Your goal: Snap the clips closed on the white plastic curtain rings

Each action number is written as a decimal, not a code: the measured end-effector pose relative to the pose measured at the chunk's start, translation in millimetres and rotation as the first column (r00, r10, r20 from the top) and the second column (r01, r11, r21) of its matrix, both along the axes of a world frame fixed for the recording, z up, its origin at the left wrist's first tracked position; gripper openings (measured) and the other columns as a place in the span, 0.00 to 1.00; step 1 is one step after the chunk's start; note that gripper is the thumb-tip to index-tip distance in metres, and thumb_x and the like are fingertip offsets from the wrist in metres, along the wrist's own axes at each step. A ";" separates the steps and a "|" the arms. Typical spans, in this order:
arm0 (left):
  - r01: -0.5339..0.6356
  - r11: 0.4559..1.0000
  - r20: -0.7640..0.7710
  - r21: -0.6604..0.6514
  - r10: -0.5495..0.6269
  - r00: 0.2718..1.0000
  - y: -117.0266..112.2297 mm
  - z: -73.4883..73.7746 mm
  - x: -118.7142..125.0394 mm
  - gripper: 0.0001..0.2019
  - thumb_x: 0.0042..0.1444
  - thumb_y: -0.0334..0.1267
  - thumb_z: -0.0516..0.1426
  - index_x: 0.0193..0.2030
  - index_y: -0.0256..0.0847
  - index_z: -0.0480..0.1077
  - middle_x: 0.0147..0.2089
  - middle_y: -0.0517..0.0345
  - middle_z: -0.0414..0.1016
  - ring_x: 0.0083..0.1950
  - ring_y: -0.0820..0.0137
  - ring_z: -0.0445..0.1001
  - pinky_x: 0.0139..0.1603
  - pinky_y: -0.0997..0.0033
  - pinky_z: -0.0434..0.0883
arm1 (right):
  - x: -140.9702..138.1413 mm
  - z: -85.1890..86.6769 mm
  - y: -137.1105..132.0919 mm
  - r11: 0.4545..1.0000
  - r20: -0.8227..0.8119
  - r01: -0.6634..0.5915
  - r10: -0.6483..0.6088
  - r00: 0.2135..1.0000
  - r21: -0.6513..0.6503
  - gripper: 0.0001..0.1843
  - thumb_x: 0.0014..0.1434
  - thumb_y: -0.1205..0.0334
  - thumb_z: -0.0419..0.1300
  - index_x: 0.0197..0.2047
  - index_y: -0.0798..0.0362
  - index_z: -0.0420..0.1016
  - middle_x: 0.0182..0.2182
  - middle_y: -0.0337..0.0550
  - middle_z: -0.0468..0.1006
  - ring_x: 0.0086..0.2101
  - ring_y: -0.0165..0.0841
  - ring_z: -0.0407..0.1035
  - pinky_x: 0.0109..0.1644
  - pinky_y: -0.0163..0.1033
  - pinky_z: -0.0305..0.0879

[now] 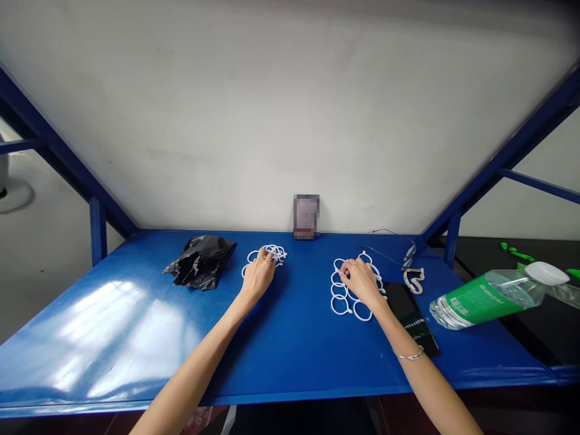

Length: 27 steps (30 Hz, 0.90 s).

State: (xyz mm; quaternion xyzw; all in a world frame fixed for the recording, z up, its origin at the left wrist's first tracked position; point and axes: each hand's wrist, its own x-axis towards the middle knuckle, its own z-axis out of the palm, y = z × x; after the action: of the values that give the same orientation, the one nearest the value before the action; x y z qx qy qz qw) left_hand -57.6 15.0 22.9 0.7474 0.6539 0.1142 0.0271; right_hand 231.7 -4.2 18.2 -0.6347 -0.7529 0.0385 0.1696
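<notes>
My left hand (259, 275) reaches into a loose heap of white plastic rings (272, 249), its fingers closed on a ring at the near side of the heap. To the right, my right hand (360, 279) rests over more white rings (339, 305), which lie spread in overlapping rows. The fingers of that hand are curled together on a ring, and the hand hides part of the rows. Each ring looks thin and round, with a small knob on its rim.
A crumpled black plastic bag (202, 263) lies left on the blue table (290, 356). A small blurred box (306, 217) leans against the wall. On the right are a phone (410, 317), glasses (409, 255), a cream-coloured curved piece (413, 281) and a green-labelled water bottle (484, 300).
</notes>
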 end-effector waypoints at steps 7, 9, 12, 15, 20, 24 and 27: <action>0.248 0.965 0.489 0.089 -0.259 0.833 -14.6 -2.0 18.6 0.15 0.65 0.45 0.50 0.46 0.39 0.73 0.48 0.51 0.72 0.32 0.72 0.70 0.36 0.71 0.67 | -27.4 15.3 -11.7 0.981 -0.446 -0.192 0.166 0.880 -0.013 0.10 0.59 0.56 0.58 0.28 0.50 0.71 0.30 0.41 0.75 0.31 0.34 0.65 0.39 0.41 0.61; 0.361 0.933 0.682 0.006 -0.268 0.680 -22.3 -2.4 27.2 0.18 0.63 0.50 0.52 0.44 0.38 0.74 0.44 0.53 0.74 0.27 0.76 0.67 0.31 0.73 0.66 | -37.8 12.8 -16.2 0.979 -0.479 -0.203 0.192 0.856 0.030 0.10 0.59 0.58 0.58 0.28 0.51 0.71 0.28 0.40 0.73 0.29 0.32 0.64 0.36 0.38 0.60; 0.487 0.860 0.856 -0.151 -0.133 0.500 -31.1 -6.5 37.6 0.23 0.59 0.56 0.54 0.44 0.35 0.73 0.34 0.57 0.74 0.22 0.78 0.65 0.24 0.76 0.62 | -50.9 6.7 -22.7 0.967 -0.468 -0.235 0.255 0.846 0.101 0.09 0.60 0.61 0.57 0.28 0.51 0.70 0.29 0.40 0.73 0.28 0.30 0.62 0.35 0.37 0.59; 0.541 0.821 0.911 -0.179 -0.069 0.406 -33.3 -13.7 42.4 0.25 0.56 0.59 0.56 0.39 0.34 0.72 0.28 0.60 0.72 0.20 0.80 0.63 0.22 0.78 0.58 | -57.8 2.9 -26.7 0.956 -0.486 -0.269 0.293 0.824 0.119 0.08 0.61 0.62 0.57 0.30 0.52 0.70 0.31 0.40 0.72 0.29 0.30 0.62 0.34 0.36 0.59; 0.654 0.723 0.962 -0.220 0.051 0.267 -30.8 -14.9 41.8 0.26 0.53 0.61 0.57 0.35 0.35 0.67 0.28 0.58 0.74 0.16 0.82 0.60 0.17 0.79 0.55 | -55.8 4.2 -25.1 0.932 -0.680 -0.354 0.213 0.702 -0.074 0.11 0.58 0.54 0.62 0.31 0.52 0.70 0.27 0.37 0.70 0.24 0.26 0.58 0.29 0.35 0.55; 0.720 0.647 0.965 -0.252 0.113 0.236 -33.8 -5.9 40.5 0.25 0.52 0.61 0.58 0.34 0.36 0.64 0.21 0.68 0.62 0.16 0.81 0.58 0.17 0.80 0.54 | -51.4 7.0 -23.3 0.757 -0.866 -0.578 0.033 0.499 -0.305 0.21 0.54 0.44 0.65 0.36 0.53 0.68 0.26 0.36 0.71 0.23 0.24 0.58 0.26 0.32 0.50; 0.763 0.599 0.969 -0.245 0.168 0.179 -36.1 -1.3 40.2 0.24 0.52 0.59 0.61 0.31 0.37 0.62 0.21 0.70 0.56 0.17 0.83 0.56 0.18 0.80 0.53 | -51.2 8.4 -23.5 0.649 -0.907 -0.671 -0.075 0.413 -0.360 0.22 0.54 0.43 0.64 0.36 0.54 0.68 0.22 0.33 0.66 0.22 0.22 0.53 0.25 0.32 0.42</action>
State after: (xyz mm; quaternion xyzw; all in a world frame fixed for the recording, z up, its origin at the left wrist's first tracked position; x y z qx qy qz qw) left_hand -17.4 -21.1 21.6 0.5631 0.2937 0.2646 0.7257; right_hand 180.5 -27.7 26.6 -0.3740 -0.5938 0.6611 0.2655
